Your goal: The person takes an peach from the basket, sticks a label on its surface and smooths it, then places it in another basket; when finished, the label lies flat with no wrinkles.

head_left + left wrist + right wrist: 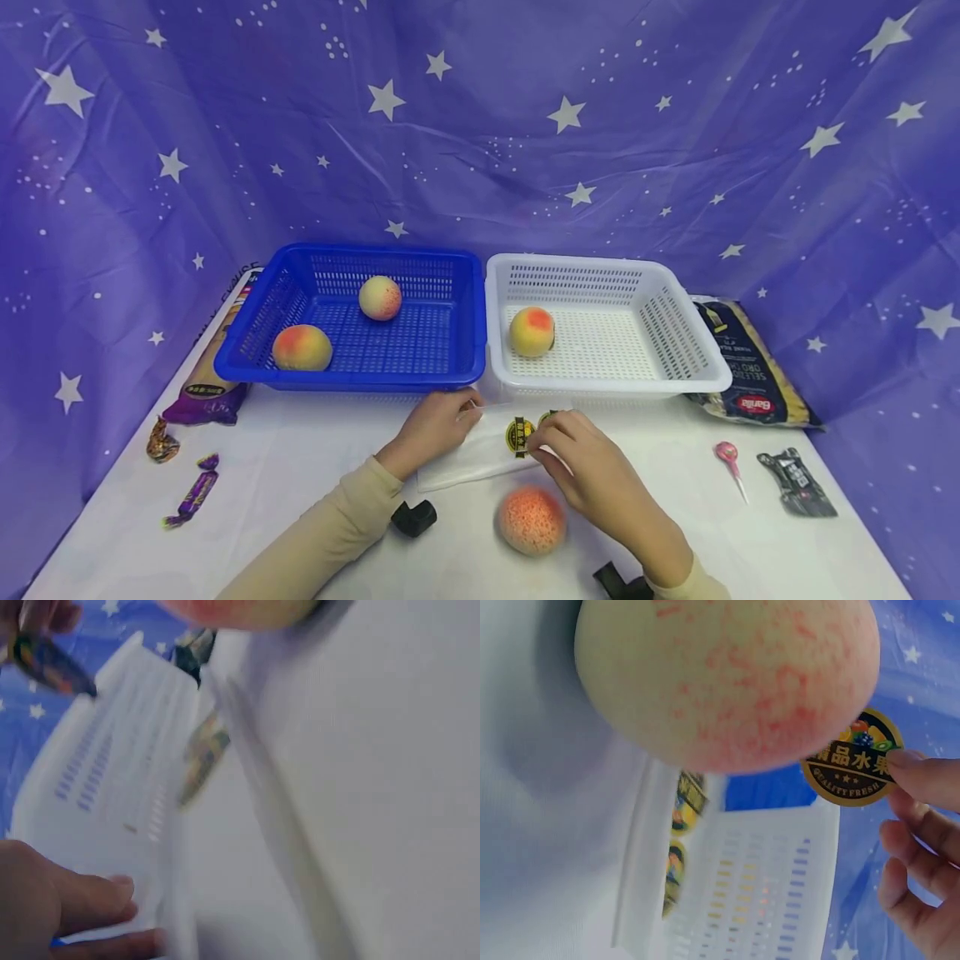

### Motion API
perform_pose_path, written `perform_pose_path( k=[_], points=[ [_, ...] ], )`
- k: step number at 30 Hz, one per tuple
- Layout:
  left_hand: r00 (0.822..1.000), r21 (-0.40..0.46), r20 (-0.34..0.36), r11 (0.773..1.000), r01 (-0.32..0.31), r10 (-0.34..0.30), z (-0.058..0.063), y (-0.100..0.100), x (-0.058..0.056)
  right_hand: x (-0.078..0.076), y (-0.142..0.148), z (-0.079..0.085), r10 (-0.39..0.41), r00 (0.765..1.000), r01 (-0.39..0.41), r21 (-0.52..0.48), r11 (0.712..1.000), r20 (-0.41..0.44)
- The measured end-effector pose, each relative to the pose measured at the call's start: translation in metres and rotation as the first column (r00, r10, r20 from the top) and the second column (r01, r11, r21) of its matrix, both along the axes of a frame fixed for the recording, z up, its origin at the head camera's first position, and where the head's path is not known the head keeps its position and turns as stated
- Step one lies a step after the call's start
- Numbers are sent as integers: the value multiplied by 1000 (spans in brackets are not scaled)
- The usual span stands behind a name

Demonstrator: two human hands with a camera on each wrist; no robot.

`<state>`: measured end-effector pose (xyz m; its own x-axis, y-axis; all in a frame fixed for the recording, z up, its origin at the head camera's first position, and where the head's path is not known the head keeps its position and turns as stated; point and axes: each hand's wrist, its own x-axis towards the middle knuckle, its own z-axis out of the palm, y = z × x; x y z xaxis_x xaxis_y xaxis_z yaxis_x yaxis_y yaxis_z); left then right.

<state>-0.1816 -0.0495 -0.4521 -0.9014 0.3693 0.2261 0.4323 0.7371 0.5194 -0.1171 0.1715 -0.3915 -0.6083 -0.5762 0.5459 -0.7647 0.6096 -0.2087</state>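
A white sticker sheet [468, 467] with round black-and-gold fruit labels lies in front of the baskets, its near edge curled up. My left hand [438, 425] pinches the sheet's far left edge. Between thumb and forefinger my right hand [588, 467] pinches a round fruit sticker [855, 784], lifted off the sheet. More labels on the sheet [676, 877] show beneath in the right wrist view. Close to the right hand, on the near side of the sheet, a red-speckled peach [532, 521] sits on the table. The left wrist view is blurred.
Two peaches lie in a blue basket [375, 379] and one in a white basket [615, 385]. Snack bags [206, 396] and pasta [750, 367] flank them. Wrapped candies [193, 493] are at left; a lollipop [727, 454] and dark packet [798, 483] are at right.
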Motion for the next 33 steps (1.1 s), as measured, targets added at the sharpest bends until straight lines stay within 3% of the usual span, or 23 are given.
perform_pose_path(
  k=[3, 6, 9, 11, 14, 17, 22, 26, 28, 30, 33],
  points=[
    [994, -21, -103, 999, -42, 39, 11, 6, 18, -1, 6, 2, -34, 999, 34, -13, 999, 5],
    [987, 19, -161, 999, -28, 31, 20, 15, 46, 0, 14, 1, -79, 997, 79, -33, 996, 20],
    [982, 47, -171, 995, 91, -81, 20, 24, 77, 2, 22, -2, -151, 988, 153, -53, 987, 35],
    [967, 34, -170, 979, 199, -190, 16, 29, 94, 4, 27, -4, -208, 976, 212, -60, 976, 56],
    [932, -22, -179, 949, 316, -315, 7, 36, 105, 4, 32, -5, -271, 959, 277, -69, 958, 79],
    [913, -43, -200, 934, 354, -356, -3, 40, 105, 3, 36, -5, -296, 951, 302, -75, 950, 90],
    [926, 7, -171, 940, 342, -336, -16, 44, 95, 1, 38, -4, -293, 951, 302, -101, 948, 97],
    [949, 167, -5, 935, 313, -316, -11, 40, 85, 2, 37, 1, -287, 949, 304, -146, 941, 127],
    [941, 286, 109, 917, 279, -321, -4, 35, 78, 3, 37, 4, -284, 945, 312, -182, 933, 165],
    [903, 434, 225, 867, 244, -367, 4, 28, 69, 5, 37, 8, -271, 932, 325, -225, 919, 240],
    [798, 647, 314, 731, 217, -514, 16, 14, 56, 9, 38, 15, -194, 875, 354, -312, 882, 443]
  ],
)
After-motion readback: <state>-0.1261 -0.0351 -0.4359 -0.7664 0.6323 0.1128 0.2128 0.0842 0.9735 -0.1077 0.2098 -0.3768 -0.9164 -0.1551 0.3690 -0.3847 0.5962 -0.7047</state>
